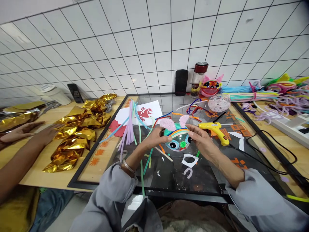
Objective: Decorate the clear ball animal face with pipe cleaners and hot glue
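One mask (180, 137), pink-eared, held at its sides between the partly curled left hand (158, 137) and right hand (199, 137); yellow glue gun (216, 129) near the right.

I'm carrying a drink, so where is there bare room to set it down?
Bare wood shows at left, between a co-worker's forearm and the gold foil. A dark patch lies bare right of the white paper curl. Around the glue gun and beyond the held mask is crowded.

Your left hand (155, 138) and right hand (199, 137) face each other, fingers curled, grey sleeves (260, 193) pushed above both wrists.
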`<state>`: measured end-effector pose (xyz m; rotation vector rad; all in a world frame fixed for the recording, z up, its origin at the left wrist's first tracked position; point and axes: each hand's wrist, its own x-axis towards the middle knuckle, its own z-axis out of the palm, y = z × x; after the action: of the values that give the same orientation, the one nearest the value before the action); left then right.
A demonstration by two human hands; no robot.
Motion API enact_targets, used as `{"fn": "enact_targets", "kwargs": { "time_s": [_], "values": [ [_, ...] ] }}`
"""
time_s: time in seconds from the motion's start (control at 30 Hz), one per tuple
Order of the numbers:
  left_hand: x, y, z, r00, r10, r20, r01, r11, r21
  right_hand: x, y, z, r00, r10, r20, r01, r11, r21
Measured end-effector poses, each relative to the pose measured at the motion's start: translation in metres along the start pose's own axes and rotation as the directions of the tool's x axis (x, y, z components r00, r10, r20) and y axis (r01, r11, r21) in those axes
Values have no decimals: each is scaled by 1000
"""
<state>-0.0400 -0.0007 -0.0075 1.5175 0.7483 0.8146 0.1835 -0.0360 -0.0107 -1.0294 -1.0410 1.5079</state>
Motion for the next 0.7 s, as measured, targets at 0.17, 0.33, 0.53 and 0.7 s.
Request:
{"fn": "enact_targets", "kwargs": {
  "time_s": [0.17,0.33,0.53,0.7],
  "values": [
    [1,-4,-2,1000,12,23,-12,999,-35,1,-1,1,999,36,-25,-36,999,15],
    [-1,-2,-2,1000,5,-18,-6,998,-58,2,-4,-1,997,57,49,-61,994,91],
    [-4,6,1,1000,-9,-24,7,997,-82,1,-5,-2,998,36,57,-39,998,49],
    [-4,8,1,1000,-14,-5,13,999,-40,0,-8,2,999,53,7,-53,998,32]
  ]
}}
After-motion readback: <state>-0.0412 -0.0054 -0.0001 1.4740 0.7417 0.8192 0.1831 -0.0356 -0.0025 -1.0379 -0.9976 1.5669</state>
